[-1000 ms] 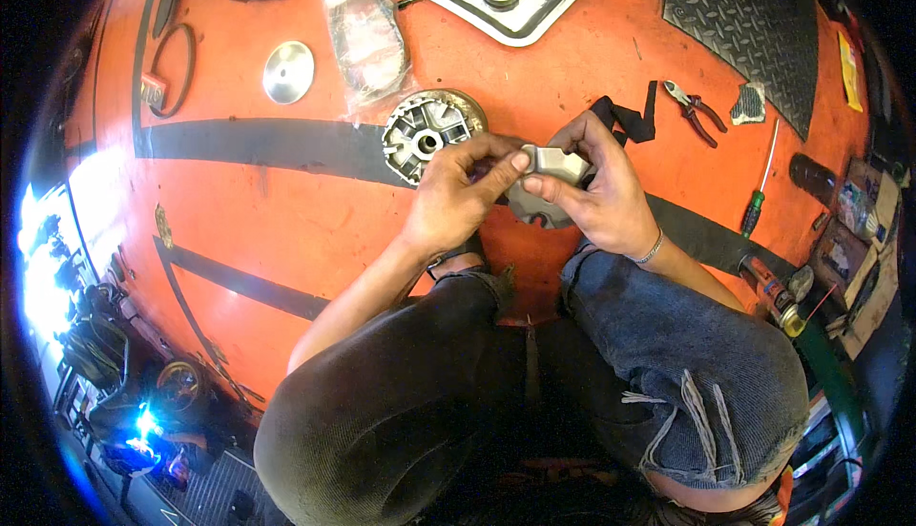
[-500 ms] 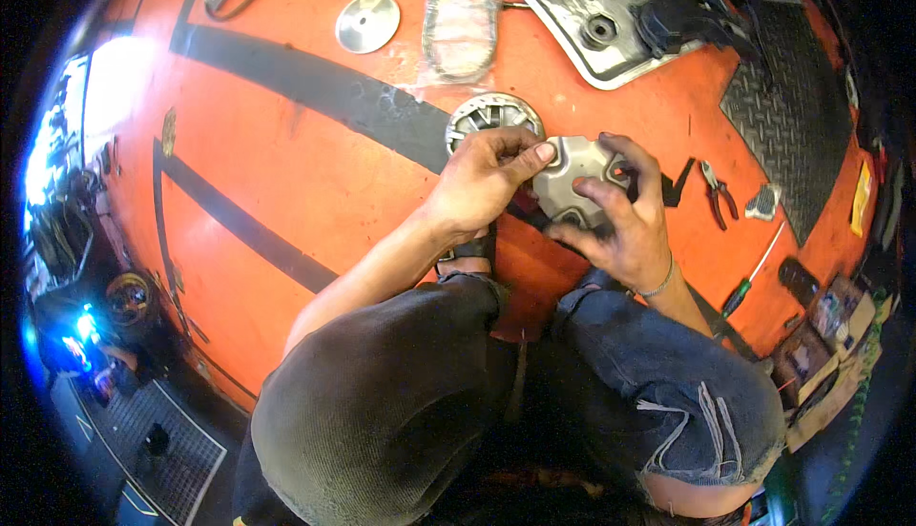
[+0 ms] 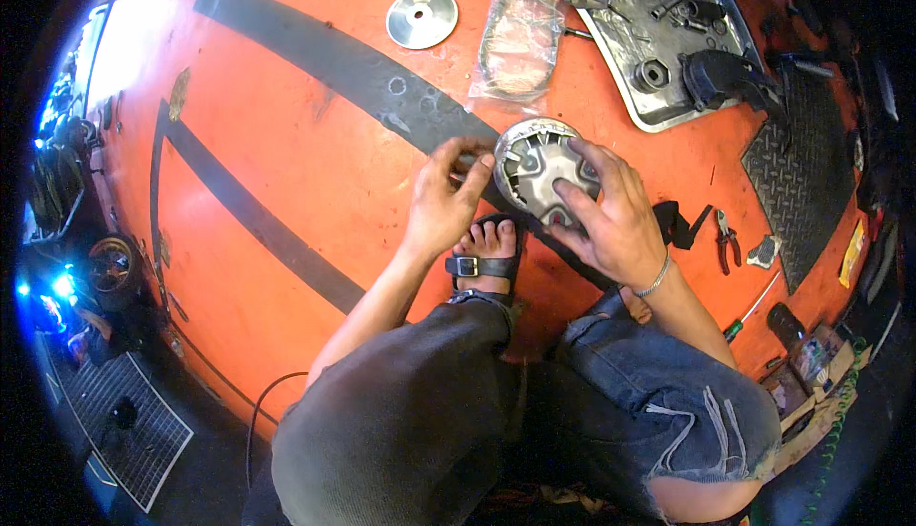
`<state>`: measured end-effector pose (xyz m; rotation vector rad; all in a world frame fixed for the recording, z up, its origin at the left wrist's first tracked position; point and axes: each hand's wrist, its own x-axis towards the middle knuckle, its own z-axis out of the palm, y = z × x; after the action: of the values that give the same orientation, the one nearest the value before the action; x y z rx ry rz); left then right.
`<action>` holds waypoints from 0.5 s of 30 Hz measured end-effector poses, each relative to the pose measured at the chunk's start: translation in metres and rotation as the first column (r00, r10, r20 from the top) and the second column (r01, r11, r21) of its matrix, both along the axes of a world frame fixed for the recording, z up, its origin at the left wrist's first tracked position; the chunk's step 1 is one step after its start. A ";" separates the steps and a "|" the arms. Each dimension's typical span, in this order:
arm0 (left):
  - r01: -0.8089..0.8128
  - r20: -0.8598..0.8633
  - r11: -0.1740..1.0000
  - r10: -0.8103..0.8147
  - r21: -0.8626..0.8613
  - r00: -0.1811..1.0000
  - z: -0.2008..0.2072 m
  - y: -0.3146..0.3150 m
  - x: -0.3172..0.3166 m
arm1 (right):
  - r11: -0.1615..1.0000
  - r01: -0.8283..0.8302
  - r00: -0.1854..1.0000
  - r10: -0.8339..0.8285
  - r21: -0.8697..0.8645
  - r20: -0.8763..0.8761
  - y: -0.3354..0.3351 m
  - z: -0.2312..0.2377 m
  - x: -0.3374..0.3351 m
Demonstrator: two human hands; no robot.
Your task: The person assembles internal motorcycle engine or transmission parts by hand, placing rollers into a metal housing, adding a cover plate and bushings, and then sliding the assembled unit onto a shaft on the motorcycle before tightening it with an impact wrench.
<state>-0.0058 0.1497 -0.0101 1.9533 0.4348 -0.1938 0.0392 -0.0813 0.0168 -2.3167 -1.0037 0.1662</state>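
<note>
My right hand (image 3: 618, 221) grips a star-shaped metal variator ramp plate (image 3: 548, 169), thumb and fingers spread around its edge. The plate lies over a round finned variator body (image 3: 536, 126) on the floor, whose toothed rim shows beyond its far and left sides. Whether the plate is fully seated I cannot tell. Close to the left rim is my left hand (image 3: 445, 200), fingers loosely curled and thumb apart, with nothing visible held. A smooth round metal disc (image 3: 439, 19) with a centre hole lies farther off.
A bagged belt (image 3: 518, 49) lies beyond the variator, beside a metal tray (image 3: 630, 78) of loose parts. At right are pliers (image 3: 727, 240), a screwdriver (image 3: 749, 307) and a black textured mat (image 3: 806, 183). My sandalled foot (image 3: 484, 264) stands close to the variator on the orange floor (image 3: 286, 135).
The ramp plate has moved away from me onto the variator body, carried by my right hand. My left hand has let go of it and drawn left. The view has shifted slightly.
</note>
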 end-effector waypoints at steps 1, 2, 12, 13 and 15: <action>-0.007 -0.015 1.000 0.007 0.006 1.000 -0.004 0.005 0.003 | 1.000 -0.005 1.000 0.005 0.008 0.013 0.003 -0.001 0.003; 0.066 -0.027 0.998 -0.066 -0.023 0.997 -0.008 0.009 0.006 | 0.999 -0.013 1.000 0.014 -0.051 0.025 0.006 -0.001 0.008; 0.136 -0.226 0.960 -0.193 -0.246 0.955 -0.017 0.010 0.003 | 0.977 -0.092 0.995 0.082 -0.191 -0.058 0.006 0.006 0.013; 0.092 -0.257 0.944 -0.179 -0.317 0.950 -0.017 0.009 0.004 | 0.977 -0.086 0.996 0.079 -0.196 -0.041 0.006 0.005 0.013; 0.089 -0.223 0.948 -0.162 -0.306 0.961 -0.019 0.006 0.002 | 0.977 -0.057 0.997 0.067 -0.204 0.039 0.009 0.001 0.012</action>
<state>-0.0036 0.1558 -0.0291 1.6693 0.4151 -0.5571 0.0512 -0.0722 0.0177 -2.4838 -1.1291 0.2520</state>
